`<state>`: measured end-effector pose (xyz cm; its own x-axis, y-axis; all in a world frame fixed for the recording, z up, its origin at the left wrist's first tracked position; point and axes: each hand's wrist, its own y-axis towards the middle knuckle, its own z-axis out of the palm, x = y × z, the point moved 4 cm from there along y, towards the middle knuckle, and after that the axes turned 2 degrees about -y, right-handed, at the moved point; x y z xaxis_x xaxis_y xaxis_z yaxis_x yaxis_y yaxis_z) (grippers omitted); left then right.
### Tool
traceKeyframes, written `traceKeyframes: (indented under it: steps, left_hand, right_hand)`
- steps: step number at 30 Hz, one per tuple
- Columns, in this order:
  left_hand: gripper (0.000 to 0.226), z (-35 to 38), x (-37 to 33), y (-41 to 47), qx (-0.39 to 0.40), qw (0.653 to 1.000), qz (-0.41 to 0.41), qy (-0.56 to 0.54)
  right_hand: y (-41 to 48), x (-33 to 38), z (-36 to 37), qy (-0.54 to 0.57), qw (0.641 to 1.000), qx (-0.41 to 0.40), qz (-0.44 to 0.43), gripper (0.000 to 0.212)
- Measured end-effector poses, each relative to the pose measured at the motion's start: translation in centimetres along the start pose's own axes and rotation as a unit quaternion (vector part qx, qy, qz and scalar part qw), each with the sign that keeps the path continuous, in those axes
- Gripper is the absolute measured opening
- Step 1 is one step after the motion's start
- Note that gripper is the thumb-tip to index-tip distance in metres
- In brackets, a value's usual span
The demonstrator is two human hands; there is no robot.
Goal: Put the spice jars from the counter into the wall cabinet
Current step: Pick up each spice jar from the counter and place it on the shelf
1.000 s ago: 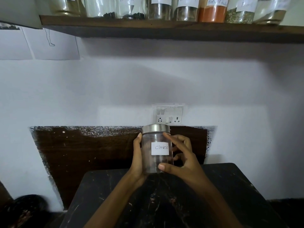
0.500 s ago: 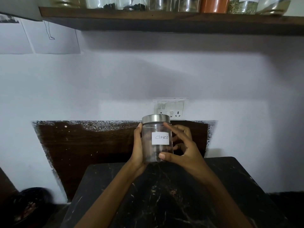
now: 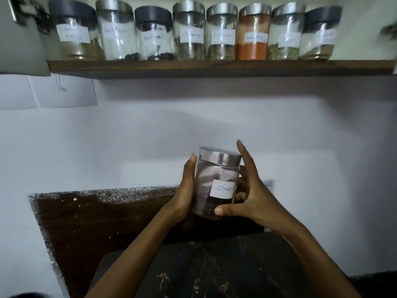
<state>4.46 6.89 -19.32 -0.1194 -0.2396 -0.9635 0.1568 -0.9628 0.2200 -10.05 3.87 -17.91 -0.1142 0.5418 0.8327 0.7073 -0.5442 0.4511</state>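
Cloves jar: being clasped between left hand and right hand, above surface. Shelf: already carrying eight jars; this one not yet placed.

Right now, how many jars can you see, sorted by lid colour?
Silver lids: 6. Five stand on the shelf, among them the red powder jar; the sixth is the cloves jar, gripped between the left hand and the right hand.
Dark lids: 3, all on the shelf, such as the leftmost jar.
Total: 9 jars.
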Motion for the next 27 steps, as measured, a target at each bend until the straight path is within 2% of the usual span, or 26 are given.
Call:
traceKeyframes:
  steps: [3,5,7,9,13,14,17,21,23,27]
  left_hand:
    - [0.077,2.1,-3.2,2.2,-0.033,0.992,0.095,0.073]
    - [0.063,3.4,-6.1,3.4,-0.102,0.952,0.214,0.194]
    - [0.056,5.5,-8.9,4.3,-0.145,0.870,0.323,0.343]
    - [0.059,7.4,-11.3,5.7,-0.166,0.790,0.385,0.448]
    - [0.066,10.1,-16.0,10.2,-0.204,0.620,0.439,0.618]
    - [0.070,10.0,-16.9,11.5,-0.214,0.592,0.429,0.648]
    - [0.079,9.5,-18.0,15.1,-0.247,0.550,0.403,0.689]
    - [0.080,8.9,-16.9,18.3,-0.258,0.506,0.382,0.729]
    - [0.080,8.4,-16.2,19.2,-0.262,0.489,0.379,0.741]
    - [0.083,7.5,-15.4,19.8,-0.279,0.430,0.390,0.765]
  right_hand:
    - [1.5,2.6,-3.3,-0.055,0.998,-0.016,-0.034,0.124]
    - [2.4,3.9,-5.8,-0.076,0.995,-0.046,-0.051,0.121]
    - [3.1,5.0,-8.8,-0.090,0.990,-0.090,-0.066,0.118]
    - [3.7,6.0,-12.1,-0.111,0.981,-0.139,-0.079,0.115]
    - [5.0,8.2,-20.1,-0.147,0.959,-0.215,-0.110,0.114]
    - [5.4,8.7,-21.7,-0.145,0.956,-0.225,-0.116,0.114]
    - [6.4,10.1,-26.4,-0.159,0.945,-0.251,-0.134,0.112]
    - [7.8,11.0,-31.4,-0.203,0.922,-0.291,-0.151,0.111]
    - [8.5,11.2,-33.4,-0.220,0.914,-0.302,-0.155,0.112]
    - [10.0,11.1,-36.6,-0.242,0.906,-0.313,-0.152,0.119]
